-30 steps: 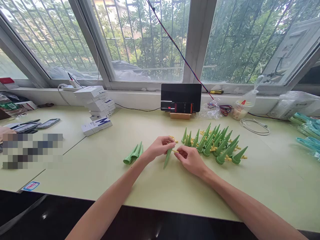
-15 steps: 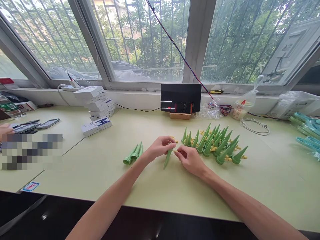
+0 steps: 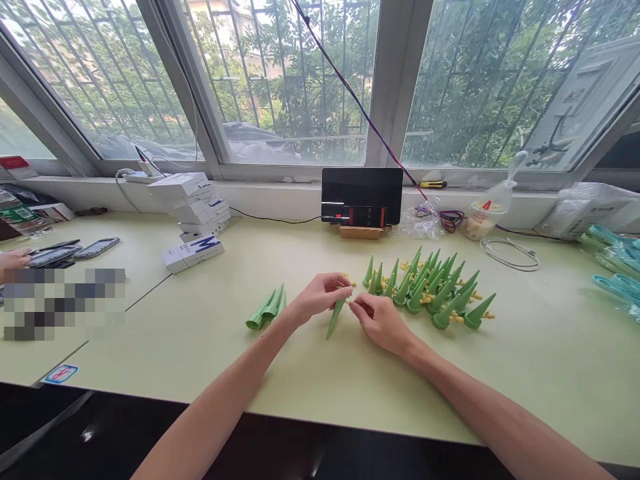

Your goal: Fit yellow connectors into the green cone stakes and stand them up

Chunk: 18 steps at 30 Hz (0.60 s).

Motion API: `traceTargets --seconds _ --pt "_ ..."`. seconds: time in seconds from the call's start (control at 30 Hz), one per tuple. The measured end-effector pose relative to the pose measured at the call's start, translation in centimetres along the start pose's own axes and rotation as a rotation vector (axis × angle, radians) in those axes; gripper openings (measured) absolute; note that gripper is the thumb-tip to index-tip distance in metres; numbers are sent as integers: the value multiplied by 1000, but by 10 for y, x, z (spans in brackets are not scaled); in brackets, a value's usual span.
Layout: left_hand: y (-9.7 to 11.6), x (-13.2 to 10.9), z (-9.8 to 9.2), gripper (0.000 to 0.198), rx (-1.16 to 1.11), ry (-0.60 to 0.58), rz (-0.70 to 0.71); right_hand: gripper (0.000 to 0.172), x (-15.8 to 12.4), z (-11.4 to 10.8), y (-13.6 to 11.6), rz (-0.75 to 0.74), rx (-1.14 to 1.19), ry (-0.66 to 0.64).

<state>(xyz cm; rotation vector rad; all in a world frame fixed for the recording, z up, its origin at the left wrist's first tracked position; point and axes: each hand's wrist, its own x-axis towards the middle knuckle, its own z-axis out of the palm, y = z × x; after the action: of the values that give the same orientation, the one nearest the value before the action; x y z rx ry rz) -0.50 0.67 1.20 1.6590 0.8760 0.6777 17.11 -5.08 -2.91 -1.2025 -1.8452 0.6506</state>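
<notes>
My left hand (image 3: 320, 296) is closed round the wide end of a green cone-shaped plastic spike (image 3: 334, 318), whose tip points down toward me. My right hand (image 3: 381, 321) pinches a small yellow part at the spike's top, its fingers pressed together. Just right of my hands stands a cluster of several green spikes with yellow fittings (image 3: 430, 291). To the left, a few green spikes without fittings (image 3: 267, 309) lie together on the pale green table (image 3: 210, 333).
A stack of white boxes (image 3: 195, 210) is at the back left, and a dark screen with a phone on a stand (image 3: 362, 200) at the back centre. A drink cup in a bag (image 3: 483, 215) and white cable (image 3: 510, 255) lie right. Another person's hand (image 3: 15, 259) is by phones at far left.
My hands have barely moved; the right fingers have closed in slightly on the yellow part at the spike's top. The other person's hand at far left has shifted a little right.
</notes>
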Motion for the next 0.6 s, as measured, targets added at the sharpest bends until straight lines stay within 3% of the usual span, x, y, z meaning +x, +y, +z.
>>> traceTargets --seconds 0.6 --pt "-9 6 0 34 -42 56 14 23 1 -3 -5 -10 43 36"
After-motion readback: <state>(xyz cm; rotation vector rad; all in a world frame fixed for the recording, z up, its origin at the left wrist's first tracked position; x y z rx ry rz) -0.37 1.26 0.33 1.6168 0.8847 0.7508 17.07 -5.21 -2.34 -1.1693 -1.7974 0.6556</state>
